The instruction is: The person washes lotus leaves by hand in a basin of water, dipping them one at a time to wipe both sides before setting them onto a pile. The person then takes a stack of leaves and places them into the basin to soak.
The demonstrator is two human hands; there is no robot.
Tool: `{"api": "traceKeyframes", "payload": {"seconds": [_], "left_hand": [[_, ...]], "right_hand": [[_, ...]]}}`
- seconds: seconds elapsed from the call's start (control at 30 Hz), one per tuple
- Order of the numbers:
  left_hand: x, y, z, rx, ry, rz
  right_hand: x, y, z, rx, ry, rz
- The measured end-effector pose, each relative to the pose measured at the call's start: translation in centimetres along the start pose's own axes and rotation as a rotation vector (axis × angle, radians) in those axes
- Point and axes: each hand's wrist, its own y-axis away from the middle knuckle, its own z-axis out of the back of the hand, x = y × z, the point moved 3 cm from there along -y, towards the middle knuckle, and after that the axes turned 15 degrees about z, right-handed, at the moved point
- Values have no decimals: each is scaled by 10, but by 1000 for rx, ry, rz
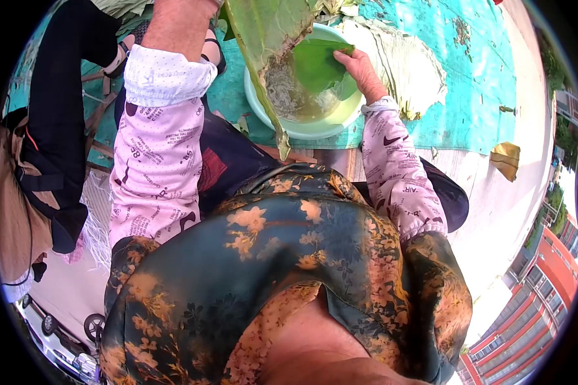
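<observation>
My right hand [362,72] has thumb and fingers closed on the edge of a green leaf [316,67], which dips into a pale plastic basin [261,110] of murky water. Only the wrist and forearm of my left arm show at the top edge; the fingers of my left hand are outside the picture. Beside that wrist, a large leaf [263,32], dull green with a torn brown edge, hangs down over the basin's left side. What holds it at the top is not visible.
Pale, wilted leaves [401,67] lie flat right of the basin on a turquoise sheet [478,83]. A brown leaf piece [506,159] rests near the sheet's edge. At left another person's dark-clothed leg [54,115] is close by. Behind are a parked vehicle [58,340] and a red building [533,301].
</observation>
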Motion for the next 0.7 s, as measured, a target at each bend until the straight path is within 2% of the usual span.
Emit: {"api": "traceKeyframes", "payload": {"seconds": [0.03, 0.07, 0.17, 0.3, 0.43, 0.57, 0.63, 0.67, 0.7], "left_hand": [[2, -10, 6, 45, -2, -34], [18, -38, 18, 137, 225, 22], [3, -11, 5, 56, 4, -69], [6, -2, -2, 90, 53, -57], [5, 2, -4, 56, 55, -56], [4, 4, -1, 11, -10, -68], [5, 2, 4, 20, -30, -34], [5, -1, 9, 11, -30, 9], [5, -3, 11, 3, -31, 53]], "right_hand": [[-2, 2, 0, 50, 116, 25], [-4, 4, 5, 27, 101, 16], [9, 7, 14, -67, -20, -31], [27, -2, 53, -114, -85, 16], [24, -38, 130, -286, 32, 206], [27, -81, 203, -499, 289, 308], [50, -86, 210, -521, 488, 463], [56, -92, 208, -498, 315, 548], [63, -92, 202, -479, 345, 571]]}}
